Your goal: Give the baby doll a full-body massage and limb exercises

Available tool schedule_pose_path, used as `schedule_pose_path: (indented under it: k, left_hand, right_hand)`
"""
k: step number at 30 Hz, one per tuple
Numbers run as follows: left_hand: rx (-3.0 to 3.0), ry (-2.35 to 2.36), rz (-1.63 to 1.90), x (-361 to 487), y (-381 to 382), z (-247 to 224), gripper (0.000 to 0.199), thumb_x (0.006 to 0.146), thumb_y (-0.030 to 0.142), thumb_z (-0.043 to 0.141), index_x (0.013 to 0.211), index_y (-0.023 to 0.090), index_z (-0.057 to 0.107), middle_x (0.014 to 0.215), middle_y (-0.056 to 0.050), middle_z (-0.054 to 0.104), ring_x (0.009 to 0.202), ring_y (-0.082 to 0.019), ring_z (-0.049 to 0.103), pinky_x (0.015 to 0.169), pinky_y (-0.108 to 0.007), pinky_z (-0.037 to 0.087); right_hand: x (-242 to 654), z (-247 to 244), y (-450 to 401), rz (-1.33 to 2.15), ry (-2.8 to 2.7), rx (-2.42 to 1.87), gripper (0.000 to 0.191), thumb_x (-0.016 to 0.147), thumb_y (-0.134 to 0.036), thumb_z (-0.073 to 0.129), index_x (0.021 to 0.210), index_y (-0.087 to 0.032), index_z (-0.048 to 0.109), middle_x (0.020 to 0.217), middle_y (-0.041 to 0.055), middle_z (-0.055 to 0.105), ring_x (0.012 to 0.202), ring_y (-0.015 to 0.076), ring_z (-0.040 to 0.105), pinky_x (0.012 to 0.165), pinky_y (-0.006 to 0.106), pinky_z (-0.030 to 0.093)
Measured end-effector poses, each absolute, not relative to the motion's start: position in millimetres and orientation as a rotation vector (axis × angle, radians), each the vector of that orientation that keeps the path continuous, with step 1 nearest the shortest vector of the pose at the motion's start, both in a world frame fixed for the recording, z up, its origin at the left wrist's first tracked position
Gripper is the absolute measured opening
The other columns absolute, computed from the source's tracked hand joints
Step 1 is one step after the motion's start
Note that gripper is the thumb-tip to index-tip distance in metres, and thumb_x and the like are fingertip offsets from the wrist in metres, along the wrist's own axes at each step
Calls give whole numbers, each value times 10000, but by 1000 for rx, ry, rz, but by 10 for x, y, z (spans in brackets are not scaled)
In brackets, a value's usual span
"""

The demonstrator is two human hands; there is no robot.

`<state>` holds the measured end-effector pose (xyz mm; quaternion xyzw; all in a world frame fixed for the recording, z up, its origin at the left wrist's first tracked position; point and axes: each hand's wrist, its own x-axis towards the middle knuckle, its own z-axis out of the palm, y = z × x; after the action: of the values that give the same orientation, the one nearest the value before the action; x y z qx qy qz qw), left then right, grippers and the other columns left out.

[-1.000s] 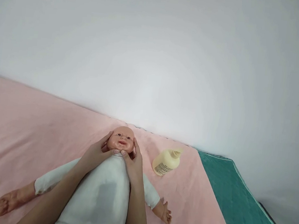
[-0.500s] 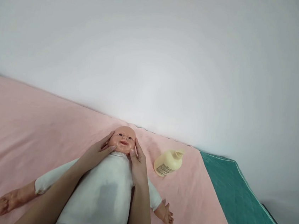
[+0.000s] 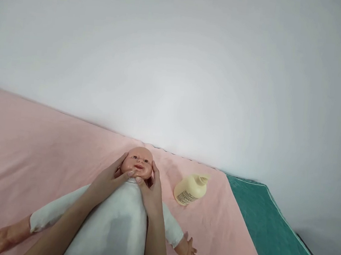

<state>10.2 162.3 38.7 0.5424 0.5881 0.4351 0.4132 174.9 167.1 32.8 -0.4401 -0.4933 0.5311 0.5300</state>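
A baby doll (image 3: 111,226) in a white cloth body lies on its back, its face up and its arms spread to the sides. My left hand (image 3: 113,178) cups the left side of its head (image 3: 139,160), fingers along the cheek and ear, thumb near the chin. From the other side my right hand (image 3: 153,188) holds the head in the same way, its thumb just under the chin. Both hands are curved round the head, and some fingertips are hidden behind it. To the right of my right hand stands a pale yellow pump bottle (image 3: 190,189) with printed text.
A pink sheet (image 3: 44,138) lies under the doll and the bottle. On the right a green quilted cover (image 3: 269,231) shows past the sheet's edge. A plain white wall (image 3: 177,63) rises directly behind the doll's head.
Both thumbs have slid inward and down from the doll's cheeks to its chin, closer together. The palms stay at the sides of the head. The view has shifted slightly.
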Motion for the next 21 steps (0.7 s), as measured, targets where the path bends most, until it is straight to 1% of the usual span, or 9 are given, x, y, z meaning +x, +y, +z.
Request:
schedule_pose_path:
  k: [2, 4, 6, 9, 11, 16, 21]
  left_hand:
    - [1362, 1483, 1085, 120, 1627, 365, 859, 781, 574, 596, 1501, 281, 229, 1505, -38, 386, 1330, -255, 439, 1070, -368, 392]
    - [1360, 1503, 1055, 128, 1621, 367, 852, 782, 557, 602, 1500, 298, 223, 1488, -36, 414, 1307, -257, 468, 1048, -374, 413]
    - [1355, 1513, 1041, 127, 1610, 383, 831, 792, 539, 596, 1498, 306, 226, 1463, -38, 450, 1289, -258, 489, 1041, -380, 417]
    - [1351, 1488, 1055, 111, 1603, 386, 820, 803, 522, 582, 1503, 295, 220, 1441, -44, 478, 1281, -261, 496, 1049, -389, 407]
    - [1390, 1475, 1070, 92, 1610, 361, 795, 829, 522, 540, 1510, 277, 209, 1462, -52, 451, 1308, -266, 464, 1069, -404, 384]
    - [1515, 1504, 1050, 49, 1634, 277, 735, 887, 552, 412, 1524, 269, 177, 1534, -44, 327, 1392, -282, 331, 1145, -456, 252]
    - [1490, 1500, 1080, 54, 1607, 309, 687, 920, 571, 302, 1520, 253, 208, 1542, -21, 307, 1415, -251, 284, 1157, -413, 239]
  right_hand:
    - [1727, 296, 1678, 1221, -1191, -1089, 880, 693, -375, 790, 1450, -255, 357, 1408, 79, 499, 1286, 273, 487, 1065, 451, 420]
    - [1720, 277, 1684, 1172, -1204, -1109, 848, 699, -362, 780, 1439, -254, 380, 1387, 76, 521, 1289, 275, 483, 1063, 450, 422]
    - [1724, 271, 1685, 1134, -1223, -1117, 811, 714, -357, 765, 1430, -255, 398, 1378, 70, 532, 1294, 277, 475, 1067, 449, 418]
    - [1747, 284, 1678, 1113, -1254, -1123, 742, 759, -376, 725, 1422, -257, 415, 1405, 55, 508, 1318, 270, 447, 1093, 443, 387]
    - [1772, 303, 1669, 1126, -1270, -1117, 683, 807, -409, 674, 1422, -262, 417, 1439, 42, 470, 1337, 257, 424, 1113, 435, 359]
    - [1844, 357, 1650, 1169, -1308, -1117, 609, 882, -500, 562, 1431, -288, 402, 1492, -4, 396, 1378, 218, 363, 1153, 409, 292]
    - [1859, 394, 1637, 1160, -1290, -1128, 567, 904, -535, 510, 1406, -279, 445, 1488, -8, 402, 1395, 207, 333, 1167, 396, 257]
